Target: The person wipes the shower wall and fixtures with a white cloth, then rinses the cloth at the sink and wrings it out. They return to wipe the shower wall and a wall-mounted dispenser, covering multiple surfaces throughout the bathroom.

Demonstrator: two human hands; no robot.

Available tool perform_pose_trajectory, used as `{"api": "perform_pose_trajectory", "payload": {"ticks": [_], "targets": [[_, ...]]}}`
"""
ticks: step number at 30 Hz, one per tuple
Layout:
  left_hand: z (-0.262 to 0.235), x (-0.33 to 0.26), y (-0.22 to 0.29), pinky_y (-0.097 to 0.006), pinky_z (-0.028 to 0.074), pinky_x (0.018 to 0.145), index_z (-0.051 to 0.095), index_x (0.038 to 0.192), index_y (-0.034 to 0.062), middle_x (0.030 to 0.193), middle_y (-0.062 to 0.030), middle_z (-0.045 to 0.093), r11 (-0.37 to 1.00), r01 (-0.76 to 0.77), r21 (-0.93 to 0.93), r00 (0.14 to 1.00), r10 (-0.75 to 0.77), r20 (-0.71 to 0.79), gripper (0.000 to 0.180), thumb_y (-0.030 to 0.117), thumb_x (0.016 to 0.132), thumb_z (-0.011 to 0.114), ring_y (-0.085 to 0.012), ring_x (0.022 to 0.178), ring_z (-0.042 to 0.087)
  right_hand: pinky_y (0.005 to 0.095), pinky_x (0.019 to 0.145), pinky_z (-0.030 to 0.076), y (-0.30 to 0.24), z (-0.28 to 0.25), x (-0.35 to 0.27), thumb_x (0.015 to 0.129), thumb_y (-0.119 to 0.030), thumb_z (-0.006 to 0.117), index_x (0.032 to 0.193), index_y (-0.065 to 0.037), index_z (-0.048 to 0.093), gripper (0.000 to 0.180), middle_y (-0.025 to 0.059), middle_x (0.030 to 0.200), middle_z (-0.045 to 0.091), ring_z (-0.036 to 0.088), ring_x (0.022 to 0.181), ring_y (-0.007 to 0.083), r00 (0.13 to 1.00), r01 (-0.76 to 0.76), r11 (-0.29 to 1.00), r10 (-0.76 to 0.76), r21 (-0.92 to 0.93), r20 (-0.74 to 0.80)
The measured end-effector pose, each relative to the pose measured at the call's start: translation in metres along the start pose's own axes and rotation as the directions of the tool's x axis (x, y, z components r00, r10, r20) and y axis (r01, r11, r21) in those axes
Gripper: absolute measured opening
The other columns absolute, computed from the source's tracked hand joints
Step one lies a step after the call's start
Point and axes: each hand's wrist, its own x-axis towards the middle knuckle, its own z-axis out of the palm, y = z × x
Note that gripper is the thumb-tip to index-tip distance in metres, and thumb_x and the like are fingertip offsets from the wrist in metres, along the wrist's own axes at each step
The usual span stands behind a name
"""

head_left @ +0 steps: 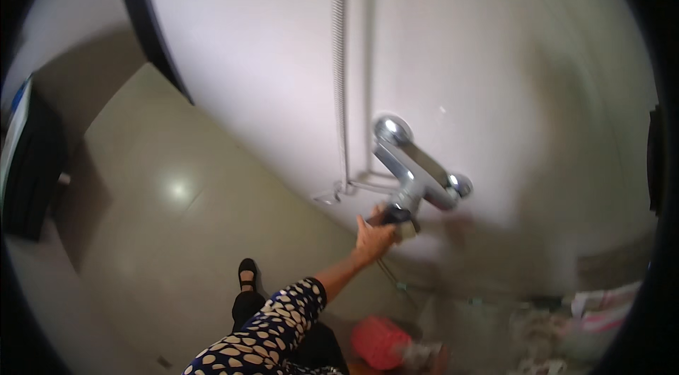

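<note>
Left hand is gripping the tap's dark handle

A pale wall point(247, 57) is rising beyond the left hand point(376, 235), and the floor point(177, 233) is spreading to its left. A ribbed hose point(339, 36) is hanging above the hand. The chrome tap point(422, 184) is jutting from the wall just above it. A red object point(378, 340) is sitting below, and a black shoe point(247, 274) is standing lower left. The hand's fingers are curling around the blurred dark handle point(393, 216). The right hand's state, I cannot tell.
</note>
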Motion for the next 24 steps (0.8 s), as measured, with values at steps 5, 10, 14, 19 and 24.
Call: {"api": "perform_pose_trajectory", "payload": {"ticks": [5,10,14,19,24], "targets": [[-0.027,0.007,0.006,-0.052,0.035,0.091,0.029,0.137,0.0226,0.108,-0.0165,0.052,0.998,0.003,-0.055,0.998,0.001,0.060,0.072,0.040,0.077,0.066,-0.0361,0.103,0.048,0.0351,0.087,0.042,-0.088,-0.031,0.134,0.079,0.003,0.052,0.113,0.003,0.049,0.035,0.0163,0.107,0.051,0.052,0.100,0.0265,0.748,0.158,0.986,-0.080,0.060,-0.659],[-0.051,-0.034,0.005,-0.051,0.034,0.093,0.045,0.125,0.0109,0.129,-0.0175,0.039,0.987,0.052,-0.150,0.998,-0.045,0.046,0.058,0.026,0.074,0.070,-0.0375,0.117,0.039,0.0373,0.076,0.050,-0.216,-0.075,0.256,0.066,0.012,0.065,0.107,-0.006,0.062,0.045,0.0167,0.107,0.053,0.056,0.095,0.0310,0.367,0.443,0.769,-0.625,-0.461,-0.689],[-0.068,-0.068,0.002,-0.046,0.040,0.089,0.051,0.116,0.0094,0.125,-0.0172,0.042,0.955,0.057,-0.290,0.996,-0.035,0.078,0.046,0.018,0.075,0.069,-0.0364,0.111,0.042,0.0361,0.075,0.051,-0.277,-0.045,0.316,0.067,0.004,0.067,0.104,-0.014,0.065,0.040,0.0138,0.108,0.054,0.057,0.095,0.0275,0.578,0.681,0.704,-0.685,-0.199,-0.444],[-0.103,-0.091,-0.003,-0.041,0.045,0.083,0.058,0.104,0.0113,0.115,-0.0125,0.050,0.916,0.093,-0.390,0.993,-0.056,0.104,0.031,0.014,0.075,0.069,-0.0316,0.103,0.049,0.0359,0.074,0.051,-0.267,-0.050,0.330,0.074,0.002,0.060,0.095,-0.010,0.066,0.025,0.0097,0.097,0.058,0.057,0.090,0.0265,0.624,0.680,0.599,-0.776,-0.423,-0.095],[-0.141,-0.105,-0.036,-0.037,0.050,0.072,0.061,0.097,0.0103,0.102,-0.0086,0.057,0.880,0.174,-0.441,0.984,-0.143,0.104,0.023,0.013,0.076,0.069,-0.0267,0.089,0.057,0.0337,0.074,0.048,-0.255,-0.115,0.291,0.073,-0.003,0.062,0.102,-0.006,0.063,0.029,0.0083,0.090,0.057,0.056,0.086,0.0246,0.800,0.495,0.715,-0.597,-0.493,-0.062]]}}
